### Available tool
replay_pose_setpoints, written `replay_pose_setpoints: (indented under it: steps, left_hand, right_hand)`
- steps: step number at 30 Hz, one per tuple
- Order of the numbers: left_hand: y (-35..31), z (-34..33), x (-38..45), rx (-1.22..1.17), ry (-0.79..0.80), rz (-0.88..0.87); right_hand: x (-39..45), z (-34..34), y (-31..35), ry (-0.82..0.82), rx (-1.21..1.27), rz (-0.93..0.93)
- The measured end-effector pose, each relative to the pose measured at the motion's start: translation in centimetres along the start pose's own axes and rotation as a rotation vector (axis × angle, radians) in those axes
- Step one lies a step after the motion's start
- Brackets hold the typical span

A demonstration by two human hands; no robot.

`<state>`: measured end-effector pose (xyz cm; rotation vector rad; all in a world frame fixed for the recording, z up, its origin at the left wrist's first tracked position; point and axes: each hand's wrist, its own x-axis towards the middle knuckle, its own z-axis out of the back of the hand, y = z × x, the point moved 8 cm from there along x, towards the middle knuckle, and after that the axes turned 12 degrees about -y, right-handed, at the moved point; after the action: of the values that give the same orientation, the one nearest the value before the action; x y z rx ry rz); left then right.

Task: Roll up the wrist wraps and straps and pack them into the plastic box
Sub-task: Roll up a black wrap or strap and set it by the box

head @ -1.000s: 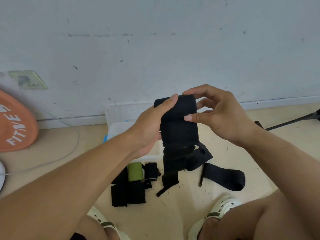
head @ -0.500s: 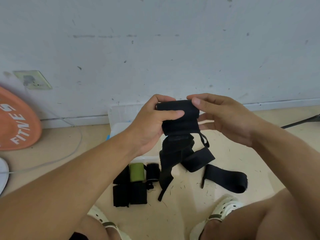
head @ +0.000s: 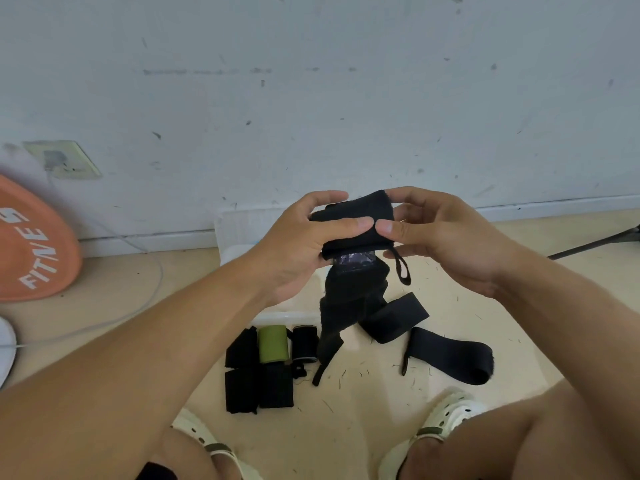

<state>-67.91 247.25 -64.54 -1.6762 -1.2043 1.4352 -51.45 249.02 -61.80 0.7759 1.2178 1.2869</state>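
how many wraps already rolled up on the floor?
2: a green roll and a black roll side by side before the plastic box. Arms may hide more.

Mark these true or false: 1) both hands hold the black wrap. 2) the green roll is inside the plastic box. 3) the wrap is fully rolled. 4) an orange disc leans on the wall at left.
1) True: the left hand and right hand both grip the black wrap.
2) False: the green roll lies on the floor in front of the plastic box.
3) False: its tail hangs loose below the hands.
4) True: the orange disc leans there.
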Motion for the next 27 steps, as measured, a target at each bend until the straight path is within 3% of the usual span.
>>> replay_pose_setpoints:
  steps: [8, 13, 16, 23, 27]
  left_hand:
    - [-0.2, 0.4, 0.1, -0.1, -0.032, 0.006]
    - [-0.6, 0.8, 0.1, -0.029, -0.065, -0.09]
    - [-1.4, 0.5, -0.2, -0.011, -0.045, -0.172]
    - [-0.8, 0.6, -0.4, 0.009, -0.085, -0.111]
    - [0.2, -1.0, -1.2, 0.078, 0.08, -0.034]
  right_hand:
    - [-0.1, 0.0, 1.0, 0.019, -0.105, 0.125]
    - [-0.3, -1.2, -0.3, 0.156, 0.019, -0.049]
    - [-0.5, -1.6, -0.6, 0.221, -0.031, -0.053]
    - [0.1, -0.7, 0.5, 0.087, 0.021, 0.088]
    - [0.2, 0.0, 1.5, 0.019, 0.009, 0.214]
